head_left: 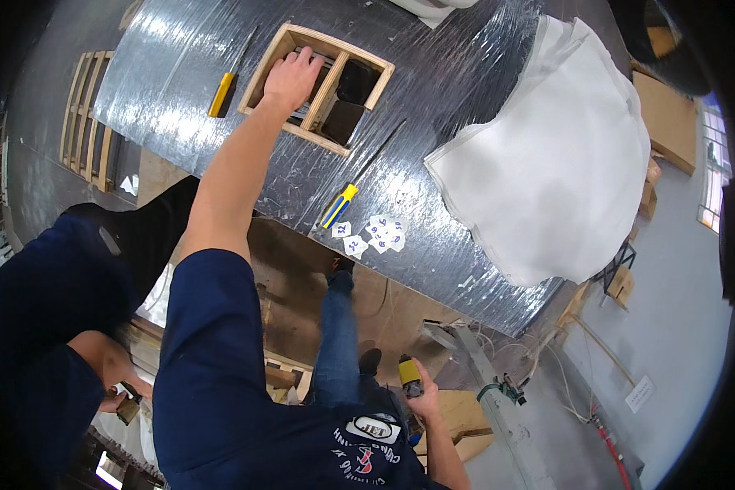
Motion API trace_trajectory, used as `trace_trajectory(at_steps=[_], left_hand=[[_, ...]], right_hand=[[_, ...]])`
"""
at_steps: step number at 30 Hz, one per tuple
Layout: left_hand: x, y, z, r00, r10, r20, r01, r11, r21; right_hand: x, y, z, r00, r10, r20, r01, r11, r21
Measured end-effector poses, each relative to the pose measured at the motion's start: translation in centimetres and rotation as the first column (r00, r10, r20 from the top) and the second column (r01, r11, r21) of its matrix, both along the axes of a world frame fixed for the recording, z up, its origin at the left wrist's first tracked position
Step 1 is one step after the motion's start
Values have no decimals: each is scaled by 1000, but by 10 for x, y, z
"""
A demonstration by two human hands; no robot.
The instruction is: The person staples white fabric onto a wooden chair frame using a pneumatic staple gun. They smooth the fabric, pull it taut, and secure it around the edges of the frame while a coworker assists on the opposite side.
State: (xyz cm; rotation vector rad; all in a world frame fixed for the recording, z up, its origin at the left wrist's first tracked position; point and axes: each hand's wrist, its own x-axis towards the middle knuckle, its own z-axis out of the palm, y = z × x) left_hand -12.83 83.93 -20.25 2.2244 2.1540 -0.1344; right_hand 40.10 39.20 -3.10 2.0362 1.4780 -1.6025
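On wrinkled film — a divided wooden box, left hand inside.

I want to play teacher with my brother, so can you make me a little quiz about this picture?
1. True or false: the person's left hand is inside the wooden box.
2. How many screwdrivers lie on the table?
3. What colours are on the tool in the person's right hand?
A) red and white
B) yellow and black
C) green and pink

Key: 1 true; 2 two; 3 B.
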Motion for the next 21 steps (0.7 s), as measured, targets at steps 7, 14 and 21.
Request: trace_trajectory(at_steps=[7, 14, 21], left_hand=[[-17, 4, 6, 990, -138, -39, 141, 983, 121], [-21, -11, 35, 985, -65, 159, 59, 997, 45], [-19, -14, 46, 968, -24, 250, -3, 994, 107]], right_hand=[[-8, 22, -11, 997, -44, -64, 53, 990, 129], [-18, 22, -14, 990, -124, -70, 127, 991, 39], [-20, 8, -9, 999, -31, 7, 31, 999, 10]])
